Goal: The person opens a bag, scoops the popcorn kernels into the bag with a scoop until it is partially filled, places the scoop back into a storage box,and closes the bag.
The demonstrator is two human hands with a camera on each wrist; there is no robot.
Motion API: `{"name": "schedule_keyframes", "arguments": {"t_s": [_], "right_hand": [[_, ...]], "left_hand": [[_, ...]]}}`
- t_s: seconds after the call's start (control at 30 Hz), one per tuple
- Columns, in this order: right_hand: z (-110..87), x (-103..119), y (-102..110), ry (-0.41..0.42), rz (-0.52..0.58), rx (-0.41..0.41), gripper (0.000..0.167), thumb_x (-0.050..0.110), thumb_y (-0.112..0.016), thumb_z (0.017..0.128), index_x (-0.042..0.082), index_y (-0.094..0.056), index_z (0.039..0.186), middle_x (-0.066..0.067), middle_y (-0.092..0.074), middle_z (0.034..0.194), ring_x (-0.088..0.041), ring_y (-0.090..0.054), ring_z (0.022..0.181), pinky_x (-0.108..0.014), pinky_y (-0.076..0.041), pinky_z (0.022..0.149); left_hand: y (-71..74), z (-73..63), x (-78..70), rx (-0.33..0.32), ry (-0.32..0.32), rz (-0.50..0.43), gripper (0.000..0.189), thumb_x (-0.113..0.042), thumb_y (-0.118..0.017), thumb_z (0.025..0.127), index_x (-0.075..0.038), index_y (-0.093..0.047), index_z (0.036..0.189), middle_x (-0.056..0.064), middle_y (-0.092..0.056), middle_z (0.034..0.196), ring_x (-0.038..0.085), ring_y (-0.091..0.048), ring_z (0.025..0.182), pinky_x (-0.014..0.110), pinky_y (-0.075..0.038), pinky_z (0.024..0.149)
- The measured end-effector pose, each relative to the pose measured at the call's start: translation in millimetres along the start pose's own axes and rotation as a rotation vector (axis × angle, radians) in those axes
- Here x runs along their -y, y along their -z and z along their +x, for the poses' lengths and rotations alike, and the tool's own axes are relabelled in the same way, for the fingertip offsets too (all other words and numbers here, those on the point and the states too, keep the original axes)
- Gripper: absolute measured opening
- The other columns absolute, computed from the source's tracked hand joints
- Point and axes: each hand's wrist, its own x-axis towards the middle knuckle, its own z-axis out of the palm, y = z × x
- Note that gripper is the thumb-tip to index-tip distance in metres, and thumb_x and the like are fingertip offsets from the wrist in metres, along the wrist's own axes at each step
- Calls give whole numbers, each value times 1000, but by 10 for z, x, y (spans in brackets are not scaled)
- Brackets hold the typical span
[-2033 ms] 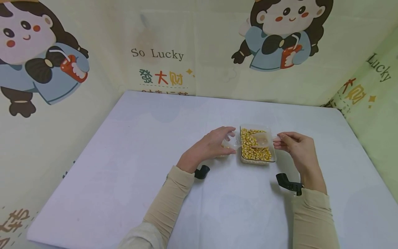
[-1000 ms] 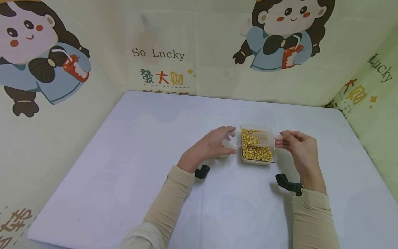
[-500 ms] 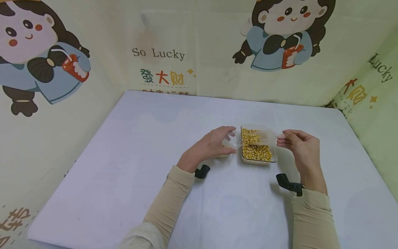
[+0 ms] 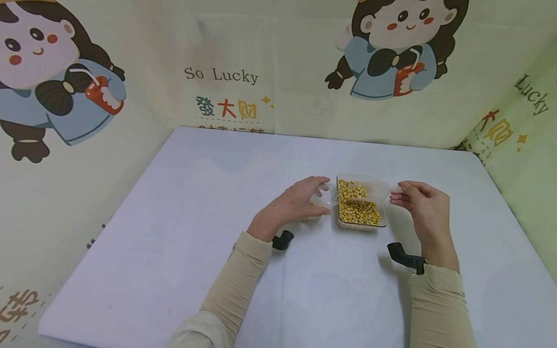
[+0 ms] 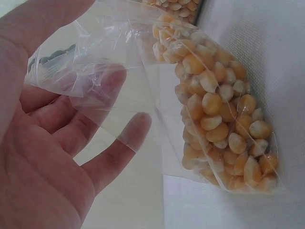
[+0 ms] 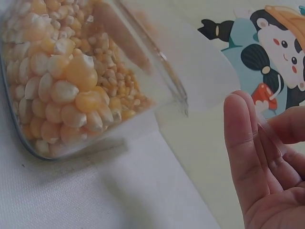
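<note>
My left hand (image 4: 300, 199) curves its thumb and fingers around the mouth of a clear plastic bag (image 5: 219, 124). Corn kernels fill the bottom of the bag, which stands on the table just left of a clear rectangular container (image 4: 358, 226). Yellow corn kernels (image 4: 359, 212) lie inside that container. From its right side, my right hand (image 4: 425, 200) pinches the handle of a translucent scoop (image 4: 372, 191) between thumb and fingers. The scoop's head is over the corn, its front edge among the kernels. In the right wrist view, the container wall (image 6: 157, 52) crosses in front of the scoop.
A white table (image 4: 209, 203) lies under everything, with a patterned curtain (image 4: 300, 72) of cartoon figures and lettering behind and at the sides. Black camera mounts (image 4: 404, 257) stick out from both wrists.
My right hand has shifted a little to the right and up, drawing the scoop with it; the scoop's head has tilted in the corn. The left hand and bag have stayed put.
</note>
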Motion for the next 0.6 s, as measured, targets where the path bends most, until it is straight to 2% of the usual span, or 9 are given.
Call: {"name": "schedule_keyframes", "arguments": {"t_s": [0.2, 0.6], "right_hand": [[4, -5, 20, -14, 17, -1, 13, 15, -66, 95, 3, -70, 99, -6, -75, 84, -16, -74, 71, -27, -60, 67], [35, -56, 72, -67, 142, 22, 13, 13, -68, 93, 1, -70, 98, -8, -76, 84, -17, -75, 73, -28, -60, 68]], "left_hand": [[0, 3, 2, -2, 3, 9, 78, -30, -77, 87, -12, -36, 151, 3, -57, 139, 12, -55, 118, 29, -50, 94], [-2, -1, -6, -3, -10, 29, 77, -30, -77, 87, -11, -37, 151, 3, -57, 140, 12, -56, 118, 27, -50, 94]]}}
